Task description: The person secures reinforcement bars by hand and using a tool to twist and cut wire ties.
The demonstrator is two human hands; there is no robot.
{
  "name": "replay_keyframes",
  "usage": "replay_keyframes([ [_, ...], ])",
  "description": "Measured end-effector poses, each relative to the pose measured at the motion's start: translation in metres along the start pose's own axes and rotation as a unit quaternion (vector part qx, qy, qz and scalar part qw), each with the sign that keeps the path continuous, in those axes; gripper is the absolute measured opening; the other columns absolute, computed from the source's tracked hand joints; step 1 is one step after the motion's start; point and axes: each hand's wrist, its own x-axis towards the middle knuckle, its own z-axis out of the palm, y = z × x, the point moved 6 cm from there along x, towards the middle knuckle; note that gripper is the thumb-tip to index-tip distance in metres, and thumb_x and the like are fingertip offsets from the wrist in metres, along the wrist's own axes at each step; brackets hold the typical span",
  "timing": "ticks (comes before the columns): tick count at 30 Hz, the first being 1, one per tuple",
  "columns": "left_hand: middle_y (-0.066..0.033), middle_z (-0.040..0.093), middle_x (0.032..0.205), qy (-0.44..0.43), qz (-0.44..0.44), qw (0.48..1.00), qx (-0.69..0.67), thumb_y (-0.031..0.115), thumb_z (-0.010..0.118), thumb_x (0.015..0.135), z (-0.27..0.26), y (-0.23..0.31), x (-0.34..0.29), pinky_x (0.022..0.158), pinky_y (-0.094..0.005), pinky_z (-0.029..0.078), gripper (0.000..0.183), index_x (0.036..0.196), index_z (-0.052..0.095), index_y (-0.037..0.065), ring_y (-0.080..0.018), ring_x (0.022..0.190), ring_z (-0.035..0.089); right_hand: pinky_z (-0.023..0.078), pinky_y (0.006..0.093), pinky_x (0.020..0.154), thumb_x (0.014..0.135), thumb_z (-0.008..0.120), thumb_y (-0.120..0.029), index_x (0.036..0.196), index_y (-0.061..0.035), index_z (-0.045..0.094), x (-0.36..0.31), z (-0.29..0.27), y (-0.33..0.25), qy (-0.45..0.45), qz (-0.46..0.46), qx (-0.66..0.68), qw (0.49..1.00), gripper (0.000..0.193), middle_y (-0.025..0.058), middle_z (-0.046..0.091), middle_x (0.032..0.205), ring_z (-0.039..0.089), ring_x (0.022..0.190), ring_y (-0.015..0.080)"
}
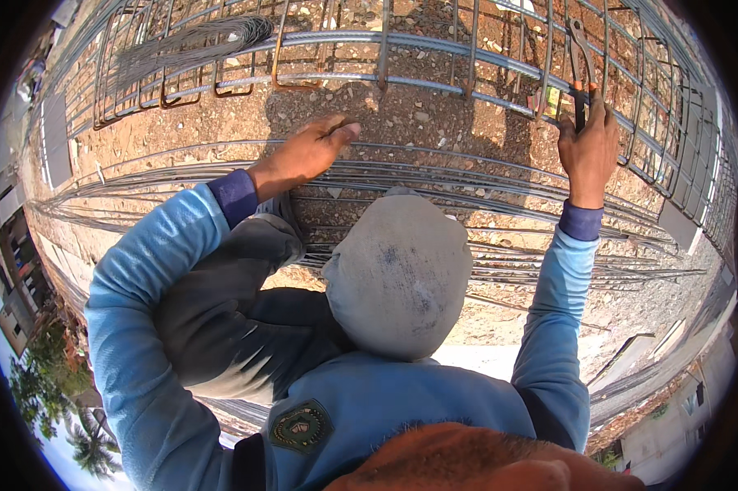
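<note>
My right hand (590, 151) grips a pair of pincers (577, 84) by its dark handles with orange parts. The metal jaws point away from me, over the far right part of a rebar cage (434, 42). Left of centre, my left hand (307, 151) is closed, thumb pressed toward the curled fingers; whatever it may hold cannot be made out. That hand is apart from the cage, above the bare ground on its near side. A bundle of thin tie wire (197, 42) rests on the cage's bars at the far left.
Several long loose steel rods (500, 184) lie across the ground between me and the cage. My bent knee (401, 274) in grey cloth rises in the middle. Stony soil (422, 114) shows beneath the cage. Wire mesh (704, 155) stands at the right.
</note>
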Motion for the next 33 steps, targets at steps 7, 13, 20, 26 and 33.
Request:
replay_keyframes([
  [7,-0.0220,0.056,0.123,-0.023,0.018,0.998,-0.063,0.042,0.045,0.096,0.008,0.029,0.026,0.098,-0.0382,0.040,0.053,0.125,0.052,-0.002,-0.0341,0.114,0.053,0.051,0.0469,0.077,0.074,0.070,-0.027,0.126,-0.0105,0.052,0.023,0.006,0.016,-0.126,0.029,-0.080,0.988,0.057,0.0180,0.058,0.106,0.062,0.092,0.0387],
  [13,-0.0196,0.065,0.084,0.131,0.030,0.960,-0.246,0.033,0.049,0.095,0.064,0.003,0.060,0.069,-0.0445,0.049,0.039,0.114,0.058,0.000,-0.0360,0.073,0.065,0.048,0.0307,0.066,0.080,0.055,-0.017,0.125,0.0037,0.055,0.009,-0.019,0.015,-0.058,0.122,0.288,0.948,0.050,0.0128,0.061,0.079,0.061,0.075,0.0194],
  [20,-0.0113,0.065,0.082,0.100,0.168,0.918,-0.345,0.037,0.045,0.097,0.068,-0.012,0.068,0.065,-0.0350,0.048,0.041,0.114,0.058,0.001,-0.0203,0.077,0.065,0.034,0.0204,0.047,0.079,0.061,-0.002,0.134,0.0003,0.047,-0.108,-0.017,-0.141,-0.473,0.223,0.600,0.605,0.057,-0.0035,0.042,0.069,0.038,0.054,0.0052],
  [26,-0.0187,0.052,0.129,-0.206,0.157,0.677,-0.689,0.063,0.037,0.092,0.097,0.002,0.075,0.093,-0.0427,0.049,0.076,0.139,0.033,0.003,-0.0292,0.118,0.054,0.048,0.0316,0.084,0.081,0.043,-0.010,0.121,0.0024,0.056,-0.132,0.013,-0.175,-0.469,0.207,0.524,0.680,0.044,0.0130,0.064,0.100,0.063,0.087,0.0208],
  [33,-0.0208,0.054,0.126,-0.362,0.133,0.575,-0.722,0.046,0.063,0.084,0.093,0.031,0.062,0.095,-0.0431,0.050,0.076,0.140,0.035,0.002,-0.0294,0.121,0.052,0.049,0.0337,0.083,0.079,0.050,-0.008,0.099,0.0007,0.065,-0.151,0.022,-0.184,-0.479,0.242,0.485,0.690,0.026,0.0179,0.064,0.109,0.064,0.090,0.0284],
])
